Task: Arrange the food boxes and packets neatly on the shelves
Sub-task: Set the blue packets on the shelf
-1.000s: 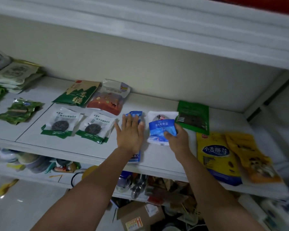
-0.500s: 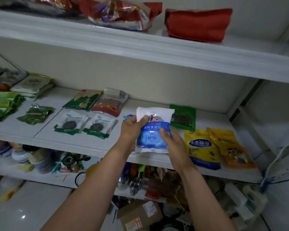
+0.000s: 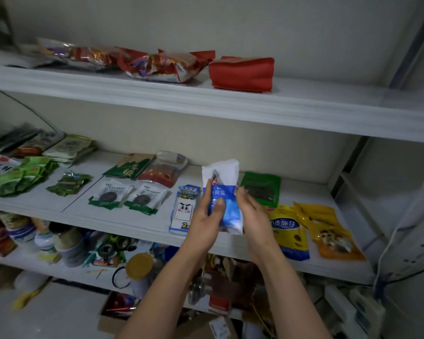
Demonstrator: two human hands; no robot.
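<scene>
Most packets already lie flat in rows on the middle shelf [image 3: 137,223], from the green packets [image 3: 20,178] at left to the orange pouch [image 3: 328,233] at right. Unplaced, I judge, is just the salt packet [image 3: 223,177], gripped between the left hand [image 3: 206,216] and right hand [image 3: 252,214] above the shelf's front. Writing: "2" on the sponge pack [image 3: 182,211], "用盐" on the salt packet, "小麦胚芽" on the yellow-blue bag [image 3: 289,233].

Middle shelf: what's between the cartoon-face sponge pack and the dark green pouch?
Head view: the blue-and-white salt packet, gripped by the left hand and right hand, fills the gap; shelf behind it is hidden.
</scene>
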